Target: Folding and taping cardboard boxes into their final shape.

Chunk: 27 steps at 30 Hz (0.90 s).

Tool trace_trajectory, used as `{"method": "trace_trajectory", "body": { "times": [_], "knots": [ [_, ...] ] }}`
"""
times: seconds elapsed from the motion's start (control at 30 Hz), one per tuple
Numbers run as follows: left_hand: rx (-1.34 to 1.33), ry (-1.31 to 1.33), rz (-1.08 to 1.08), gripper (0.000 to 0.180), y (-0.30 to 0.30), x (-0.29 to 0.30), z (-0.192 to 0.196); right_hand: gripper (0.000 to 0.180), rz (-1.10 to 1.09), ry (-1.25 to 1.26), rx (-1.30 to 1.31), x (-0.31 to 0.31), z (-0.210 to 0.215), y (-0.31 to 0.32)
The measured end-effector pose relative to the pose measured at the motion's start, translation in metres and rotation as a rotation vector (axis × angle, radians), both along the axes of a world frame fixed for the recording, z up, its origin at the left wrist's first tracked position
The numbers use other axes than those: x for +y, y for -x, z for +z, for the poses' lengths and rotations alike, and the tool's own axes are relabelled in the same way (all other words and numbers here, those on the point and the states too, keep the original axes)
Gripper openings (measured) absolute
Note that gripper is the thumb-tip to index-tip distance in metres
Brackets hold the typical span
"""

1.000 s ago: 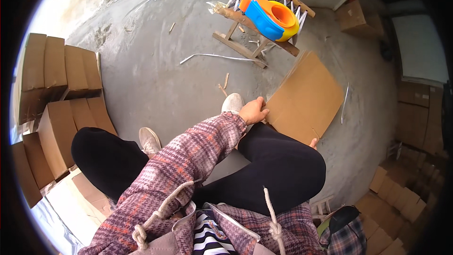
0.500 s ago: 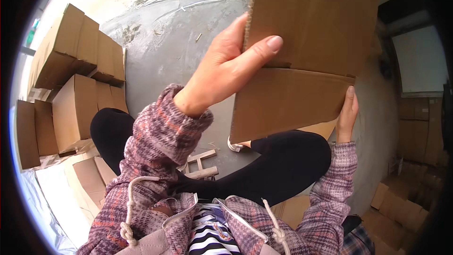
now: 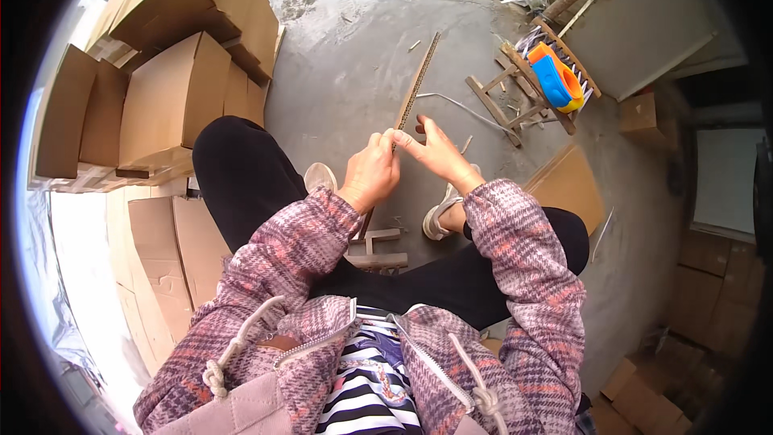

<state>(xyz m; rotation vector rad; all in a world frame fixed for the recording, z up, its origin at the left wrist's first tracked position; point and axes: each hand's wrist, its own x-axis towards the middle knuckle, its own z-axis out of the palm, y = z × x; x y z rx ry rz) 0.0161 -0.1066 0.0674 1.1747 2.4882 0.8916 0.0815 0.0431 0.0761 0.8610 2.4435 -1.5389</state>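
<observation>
A flat brown cardboard piece (image 3: 417,80) stands nearly edge-on in front of me, its corrugated edge turned up towards me. My left hand (image 3: 372,171) is closed on its near part, fingers bent around the edge. Beside it, my right hand (image 3: 439,151) has its fingers apart; the thumb tip meets the cardboard's edge by the left hand's knuckles. The lower part of the cardboard is mostly hidden by the left hand and sleeve. Below my hands, a low wooden frame (image 3: 378,259) shows between my legs.
Stacked cardboard boxes (image 3: 165,105) stand at the left. A small wooden stool (image 3: 515,89) carries a blue, orange and yellow object (image 3: 555,76) on the far right. A flat cardboard sheet (image 3: 568,189) lies by my right knee. More cardboard (image 3: 644,395) is at the lower right.
The cardboard has turned from broad face to edge-on and come down towards the middle. My right hand has moved from its lower right corner to beside my left hand, its fingers now apart.
</observation>
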Motion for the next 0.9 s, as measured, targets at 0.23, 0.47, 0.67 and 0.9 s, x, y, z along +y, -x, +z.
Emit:
{"method": "trace_trajectory", "body": {
  "times": [0.23,0.47,0.67,0.9],
  "knots": [
    [-0.109,-0.015,-0.011,0.036,0.001,0.012,-0.03,0.098,-0.089,0.241,0.003,0.011,-0.043,0.006],
    [-0.432,-0.01,0.076,0.06,0.015,0.003,-0.052,0.108,-0.161,0.28,-0.087,0.018,-0.064,0.01],
    [-0.761,-0.069,0.12,0.075,0.022,0.006,-0.058,0.113,-0.155,0.212,-0.074,0.022,-0.061,0.008],
    [-0.857,-0.091,0.238,0.093,0.026,0.006,-0.067,0.116,-0.178,0.182,-0.113,0.02,-0.063,0.009]
  ]
}}
